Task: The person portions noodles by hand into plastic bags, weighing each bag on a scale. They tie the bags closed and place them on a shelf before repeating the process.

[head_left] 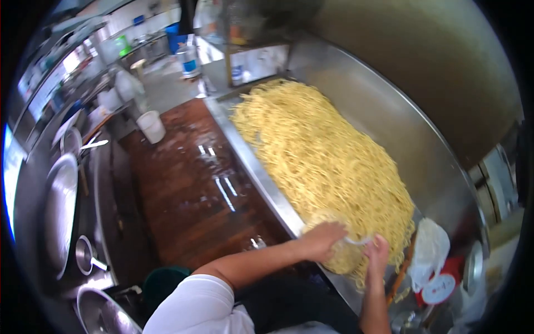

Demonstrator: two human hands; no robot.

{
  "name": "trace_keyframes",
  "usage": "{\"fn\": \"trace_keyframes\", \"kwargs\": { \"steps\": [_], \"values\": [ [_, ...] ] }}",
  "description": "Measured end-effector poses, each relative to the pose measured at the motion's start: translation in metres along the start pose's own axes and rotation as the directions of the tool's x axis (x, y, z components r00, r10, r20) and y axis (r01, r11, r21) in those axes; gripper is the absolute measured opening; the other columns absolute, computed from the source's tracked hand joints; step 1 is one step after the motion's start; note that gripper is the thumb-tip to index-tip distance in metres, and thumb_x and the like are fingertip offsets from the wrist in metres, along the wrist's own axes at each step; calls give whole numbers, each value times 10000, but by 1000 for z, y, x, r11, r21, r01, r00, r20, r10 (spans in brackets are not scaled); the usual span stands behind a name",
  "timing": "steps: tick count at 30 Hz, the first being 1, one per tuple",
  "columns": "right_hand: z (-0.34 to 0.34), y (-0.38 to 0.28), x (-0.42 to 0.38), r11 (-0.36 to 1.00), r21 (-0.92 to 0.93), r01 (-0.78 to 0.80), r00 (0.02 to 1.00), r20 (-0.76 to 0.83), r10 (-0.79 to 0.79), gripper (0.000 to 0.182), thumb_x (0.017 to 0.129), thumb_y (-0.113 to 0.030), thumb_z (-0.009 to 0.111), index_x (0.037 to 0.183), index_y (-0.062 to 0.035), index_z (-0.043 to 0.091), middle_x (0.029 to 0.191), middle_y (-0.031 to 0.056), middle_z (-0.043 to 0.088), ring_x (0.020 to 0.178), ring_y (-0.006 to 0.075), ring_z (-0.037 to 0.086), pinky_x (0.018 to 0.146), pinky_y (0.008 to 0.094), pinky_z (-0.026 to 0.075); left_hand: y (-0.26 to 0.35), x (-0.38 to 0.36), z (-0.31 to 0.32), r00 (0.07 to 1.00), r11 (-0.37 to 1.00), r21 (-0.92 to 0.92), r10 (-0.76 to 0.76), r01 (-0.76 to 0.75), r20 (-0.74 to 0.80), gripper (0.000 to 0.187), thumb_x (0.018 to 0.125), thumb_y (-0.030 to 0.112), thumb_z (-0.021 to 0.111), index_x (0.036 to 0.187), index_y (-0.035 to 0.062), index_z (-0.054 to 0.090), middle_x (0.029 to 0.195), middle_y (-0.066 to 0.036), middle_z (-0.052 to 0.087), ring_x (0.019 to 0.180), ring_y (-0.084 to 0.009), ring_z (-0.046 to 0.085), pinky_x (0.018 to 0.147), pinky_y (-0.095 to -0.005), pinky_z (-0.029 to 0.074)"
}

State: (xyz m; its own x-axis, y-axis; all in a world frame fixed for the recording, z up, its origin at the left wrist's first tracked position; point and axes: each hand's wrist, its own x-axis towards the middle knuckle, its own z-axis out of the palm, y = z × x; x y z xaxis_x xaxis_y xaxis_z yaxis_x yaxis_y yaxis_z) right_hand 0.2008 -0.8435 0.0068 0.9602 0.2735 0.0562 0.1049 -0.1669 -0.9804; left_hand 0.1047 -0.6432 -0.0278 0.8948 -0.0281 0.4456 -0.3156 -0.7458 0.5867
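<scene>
In the head view, 1 clear bag (343,259) of noodles lies below the left hand (325,239), the nearer of the 2; whether that grip is closed, I cannot tell. The right hand (377,249) pinches its pale edge. The noodle heap (322,150) stretches lengthwise away.

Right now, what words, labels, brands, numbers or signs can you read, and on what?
None legible.
White dial on the red scale: faint marks, too blurred to read.
Container with a blue-and-white label: too small and blurred.
Small blue-marked item beyond the noodles: too blurred to tell if it bears text.
</scene>
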Motion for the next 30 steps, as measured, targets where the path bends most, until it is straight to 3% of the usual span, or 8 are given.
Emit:
{"fn": "trace_keyframes", "kwargs": {
  "steps": [3,5,9,18,20,22,28,30],
  "values": [
    [-10,26,-6,994,-10,-108,988,106,109,325,952,-228,568,1195,-13,570,1266,130,540,1079,199,561,851,330,479,-2,-53,-39,967,948,-187,-248,256,64,582,800,243,651,1309,7,494,1313,-226,526,1213,-387,507,1026,-431,422],
    [2,43,-9,892,-329,310,939,252,-233,422,902,-231,637,1224,25,541,1199,171,573,1069,296,560,901,390,452,-8,-102,-58,894,879,-172,-427,446,137,567,822,275,633,1309,16,500,1288,-219,549,1190,-377,530,1008,-429,436],
    [58,28,-10,604,-662,444,895,351,-274,447,821,-222,710,1141,54,566,1072,240,586,1017,412,552,891,412,443,-14,-196,-81,633,660,-50,-692,749,347,464,863,328,581,1249,71,564,1138,-179,649,1068,-359,614,935,-434,484],
    [66,86,79,609,-380,696,693,577,-432,244,922,-183,593,791,17,548,723,146,527,712,265,517,676,402,417,76,-248,-69,434,428,-130,-901,894,13,404,872,311,570,1190,62,591,1107,-161,666,1058,-345,618,909,-439,482],
    [59,85,77,725,-410,553,734,652,-191,247,923,-238,605,860,-3,563,794,101,545,754,218,530,679,341,418,106,-248,-55,410,399,-243,-912,884,-8,416,875,319,576,1203,63,583,1132,-168,656,1073,-346,611,916,-431,479],
    [52,-8,11,635,-579,510,785,615,-70,554,841,-189,704,1300,58,517,1236,230,565,1130,304,537,913,365,453,126,-256,-39,355,341,-277,-935,898,2,426,875,322,586,1212,62,575,1145,-172,650,1082,-341,609,917,-424,478],
    [60,7,27,799,-447,403,739,674,5,375,898,-146,657,1184,89,596,1035,199,657,841,280,601,774,362,503,160,-262,-36,385,384,-259,-922,886,-51,395,867,310,598,1161,47,592,1075,-157,665,1033,-332,625,868,-434,491],
    [58,-9,27,949,-302,93,777,618,121,345,898,-117,661,1176,82,611,1060,165,654,867,255,601,759,341,511,170,-260,-46,359,375,-236,-927,896,-112,391,871,332,600,1130,38,598,1049,-156,668,1017,-335,627,854,-428,493]
  ]
}}
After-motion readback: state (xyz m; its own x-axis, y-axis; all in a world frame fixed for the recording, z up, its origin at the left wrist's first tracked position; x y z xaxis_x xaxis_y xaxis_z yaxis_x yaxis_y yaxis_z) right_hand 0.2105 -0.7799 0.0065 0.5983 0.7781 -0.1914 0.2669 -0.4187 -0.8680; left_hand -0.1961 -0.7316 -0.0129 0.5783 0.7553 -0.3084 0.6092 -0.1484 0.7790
